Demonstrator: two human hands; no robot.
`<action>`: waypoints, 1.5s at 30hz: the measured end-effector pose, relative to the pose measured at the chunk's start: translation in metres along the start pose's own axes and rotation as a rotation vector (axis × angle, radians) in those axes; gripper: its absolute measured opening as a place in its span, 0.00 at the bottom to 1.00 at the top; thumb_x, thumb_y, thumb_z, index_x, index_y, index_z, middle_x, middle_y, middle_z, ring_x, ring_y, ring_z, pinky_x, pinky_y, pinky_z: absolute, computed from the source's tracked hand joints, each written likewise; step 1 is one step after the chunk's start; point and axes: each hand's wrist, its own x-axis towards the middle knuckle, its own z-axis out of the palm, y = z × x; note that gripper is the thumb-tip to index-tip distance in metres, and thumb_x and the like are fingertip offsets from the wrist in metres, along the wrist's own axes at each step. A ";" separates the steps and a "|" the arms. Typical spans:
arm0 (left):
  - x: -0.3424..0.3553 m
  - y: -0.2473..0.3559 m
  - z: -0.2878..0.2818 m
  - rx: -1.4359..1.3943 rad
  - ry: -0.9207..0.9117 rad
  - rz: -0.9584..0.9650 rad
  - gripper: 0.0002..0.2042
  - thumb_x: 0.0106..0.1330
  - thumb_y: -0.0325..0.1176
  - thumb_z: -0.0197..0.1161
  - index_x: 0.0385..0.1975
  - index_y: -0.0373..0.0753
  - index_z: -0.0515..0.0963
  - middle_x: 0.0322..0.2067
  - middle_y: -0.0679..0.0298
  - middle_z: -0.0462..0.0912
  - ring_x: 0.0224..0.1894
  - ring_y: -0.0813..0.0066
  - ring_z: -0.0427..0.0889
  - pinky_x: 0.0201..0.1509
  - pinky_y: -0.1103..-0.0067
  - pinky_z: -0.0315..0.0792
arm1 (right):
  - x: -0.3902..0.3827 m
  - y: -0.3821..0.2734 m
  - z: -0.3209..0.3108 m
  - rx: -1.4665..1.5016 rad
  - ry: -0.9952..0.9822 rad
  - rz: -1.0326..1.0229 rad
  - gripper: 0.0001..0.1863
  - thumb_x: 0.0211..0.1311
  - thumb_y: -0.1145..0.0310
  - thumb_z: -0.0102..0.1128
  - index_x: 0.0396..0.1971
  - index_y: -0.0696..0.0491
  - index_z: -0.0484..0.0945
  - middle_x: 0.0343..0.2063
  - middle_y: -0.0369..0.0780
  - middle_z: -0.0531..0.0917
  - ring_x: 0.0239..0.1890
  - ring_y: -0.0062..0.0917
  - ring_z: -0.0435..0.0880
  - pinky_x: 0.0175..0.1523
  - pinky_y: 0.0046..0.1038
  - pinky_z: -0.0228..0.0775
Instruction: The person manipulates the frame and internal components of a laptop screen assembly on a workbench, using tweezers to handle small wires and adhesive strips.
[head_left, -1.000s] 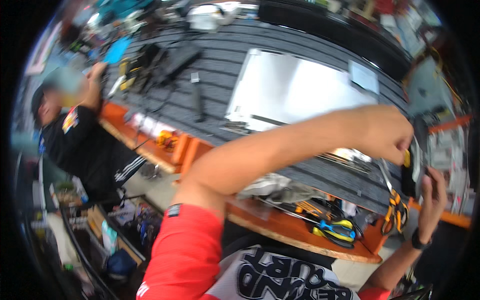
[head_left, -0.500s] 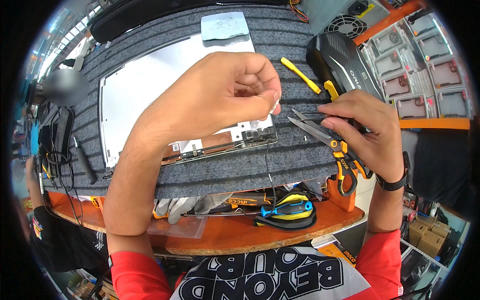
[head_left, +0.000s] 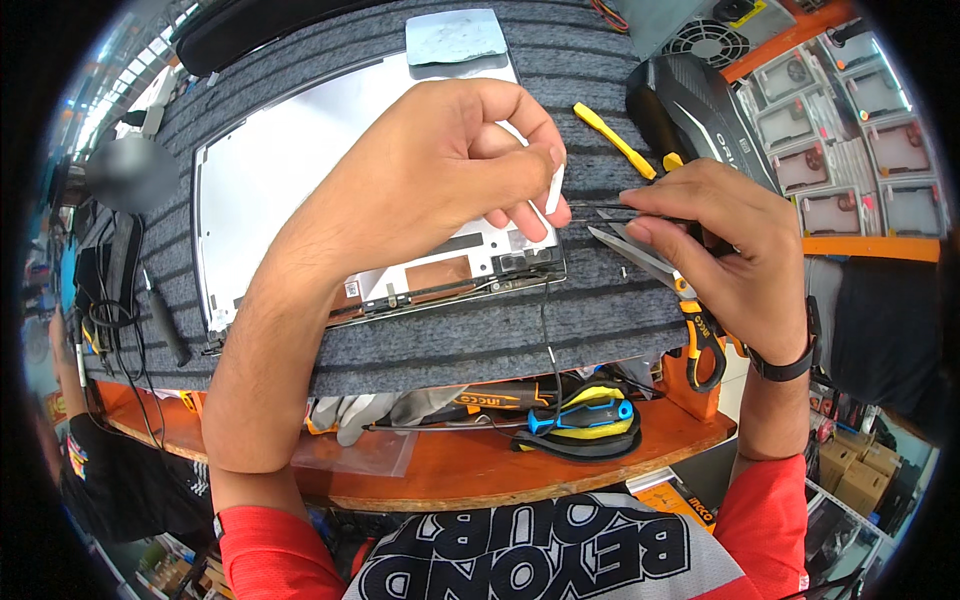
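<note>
On the shirt front (head_left: pixel 530 550) there stand big block letters in black and pale grey. One short word is written on the handle of the scissors (head_left: pixel 703 345), and the same word appears on the orange-and-black tool (head_left: pixel 505 396) in the shelf (head_left: pixel 470 476) and on the orange package (head_left: pixel 672 503) below it. The black case (head_left: pixel 690 120) carries pale letters, and the panel (head_left: pixel 285 165) has one small square label (head_left: pixel 351 290), too tiny for reading

Noted plain white on the strip (head_left: pixel 554 190); silvery white on the panel (head_left: pixel 300 150). Saw grey with black stripes across the mat (head_left: pixel 500 342) — yellow on the stick (head_left: pixel 615 140), orange and black on the scissors handles (head_left: pixel 697 320), red on both sleeves (head_left: pixel 275 555).
</note>
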 end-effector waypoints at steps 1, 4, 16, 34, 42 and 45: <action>0.000 -0.001 0.000 -0.007 -0.007 0.003 0.08 0.75 0.31 0.59 0.44 0.33 0.77 0.34 0.57 0.91 0.34 0.76 0.91 0.37 0.85 0.79 | 0.001 0.000 0.000 -0.001 -0.004 -0.002 0.10 0.57 0.78 0.76 0.39 0.57 0.89 0.31 0.42 0.87 0.29 0.30 0.85 0.34 0.28 0.75; -0.001 0.000 0.002 0.000 -0.009 0.010 0.07 0.74 0.30 0.58 0.44 0.33 0.78 0.33 0.57 0.91 0.34 0.76 0.91 0.37 0.85 0.79 | 0.003 -0.001 0.000 0.002 -0.013 -0.003 0.10 0.57 0.78 0.76 0.39 0.57 0.89 0.31 0.42 0.87 0.29 0.29 0.85 0.33 0.27 0.75; -0.002 -0.001 0.004 -0.011 0.004 0.019 0.06 0.73 0.28 0.57 0.41 0.33 0.78 0.34 0.58 0.90 0.35 0.74 0.91 0.38 0.84 0.79 | 0.002 0.000 0.003 0.002 -0.020 -0.035 0.09 0.57 0.78 0.76 0.38 0.57 0.88 0.32 0.42 0.87 0.29 0.27 0.85 0.32 0.26 0.74; 0.000 -0.005 0.003 0.047 -0.009 0.019 0.06 0.73 0.28 0.60 0.42 0.31 0.78 0.34 0.59 0.89 0.37 0.78 0.89 0.44 0.81 0.81 | 0.005 -0.005 0.005 0.001 -0.050 0.021 0.06 0.59 0.77 0.75 0.36 0.58 0.87 0.30 0.41 0.86 0.27 0.29 0.84 0.31 0.27 0.74; -0.001 -0.008 -0.005 0.503 0.023 0.104 0.05 0.66 0.29 0.67 0.33 0.34 0.81 0.25 0.73 0.80 0.30 0.87 0.74 0.35 0.84 0.70 | 0.006 -0.010 0.006 -0.069 -0.156 0.089 0.05 0.59 0.74 0.73 0.34 0.56 0.86 0.28 0.40 0.85 0.27 0.34 0.84 0.31 0.32 0.75; 0.000 -0.012 -0.003 0.434 -0.001 0.120 0.06 0.64 0.30 0.68 0.32 0.35 0.82 0.24 0.73 0.78 0.28 0.87 0.72 0.32 0.83 0.67 | 0.007 -0.012 0.007 -0.174 -0.193 0.008 0.05 0.59 0.72 0.72 0.33 0.55 0.85 0.28 0.40 0.84 0.29 0.37 0.85 0.32 0.35 0.75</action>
